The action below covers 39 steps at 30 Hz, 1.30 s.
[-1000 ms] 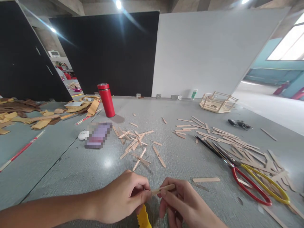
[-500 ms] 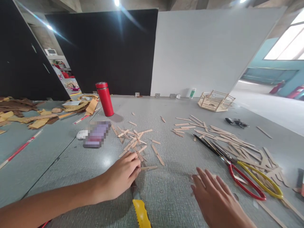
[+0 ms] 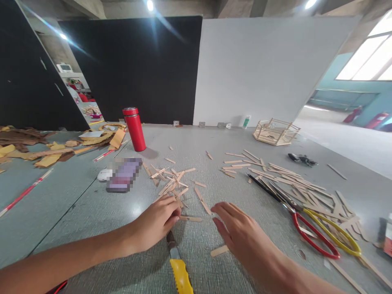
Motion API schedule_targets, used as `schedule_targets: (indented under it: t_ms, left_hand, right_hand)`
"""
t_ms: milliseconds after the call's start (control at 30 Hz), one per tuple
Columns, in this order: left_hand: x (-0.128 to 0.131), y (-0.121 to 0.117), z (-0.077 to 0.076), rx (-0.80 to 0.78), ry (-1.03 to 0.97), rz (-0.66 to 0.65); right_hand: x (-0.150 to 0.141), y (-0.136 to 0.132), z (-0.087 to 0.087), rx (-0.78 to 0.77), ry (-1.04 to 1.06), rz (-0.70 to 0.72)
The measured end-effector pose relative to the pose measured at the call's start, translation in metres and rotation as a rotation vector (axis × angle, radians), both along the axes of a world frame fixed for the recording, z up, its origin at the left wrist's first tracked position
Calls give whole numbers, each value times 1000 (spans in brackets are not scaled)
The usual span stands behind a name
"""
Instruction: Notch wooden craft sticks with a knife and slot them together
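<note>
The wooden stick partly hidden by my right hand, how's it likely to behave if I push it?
Lying flat, the wooden stick should slide rather than roll. It looks thin, so it's probably light, and might snap if bent hard.

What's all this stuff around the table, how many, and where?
Table: one, grey, foreground
Panels: three, two black, one white, behind
Brackets: several, pale, panel foot
Scraps: many, tan and brown, far left
Striped strips: two, red-and-white, left
Flask: one, red, back left
Pixelated slab: one, purplish, left
Small object: one, white, beside slab
Tube: one, white-and-green, back
Wooden frame: one, pale, back right
Bundle: one, black, right
Scissors: one pair, red and yellow handles, right
Wooden sticks: many, pale, centre and right
Tool: one, yellow-handled, front centre
Left hand: one, bare, by the central sticks
Right hand: one, bare, partly covering a loose stick
</note>
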<state>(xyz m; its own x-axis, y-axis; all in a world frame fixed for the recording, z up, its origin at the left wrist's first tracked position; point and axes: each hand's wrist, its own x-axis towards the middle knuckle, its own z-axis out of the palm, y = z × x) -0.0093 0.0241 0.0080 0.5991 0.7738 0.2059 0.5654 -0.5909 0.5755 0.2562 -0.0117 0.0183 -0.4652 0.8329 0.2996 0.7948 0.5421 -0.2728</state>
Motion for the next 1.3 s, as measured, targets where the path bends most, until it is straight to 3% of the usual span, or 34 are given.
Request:
schedule_targets:
  t_ms: [100,200,700,1100,1300]
  left_hand:
    - [3,-2,-1,-2,-14,7]
    - [5,-3,-3,-4,-27,3]
    - [5,-3,-9,1,-73,-9]
    - [6,-3,-14,53,-109,-58]
    - [5,-2,-16,86,-120,-84]
  right_hand:
    - [-11,30,-3,-60,47,-67]
    - [-18,41,-6,-94,85,-110]
    - [-8,37,9,-273,187,-101]
    - [7,49,10,-155,106,-130]
    - [48,82,12,-39,-3,-192]
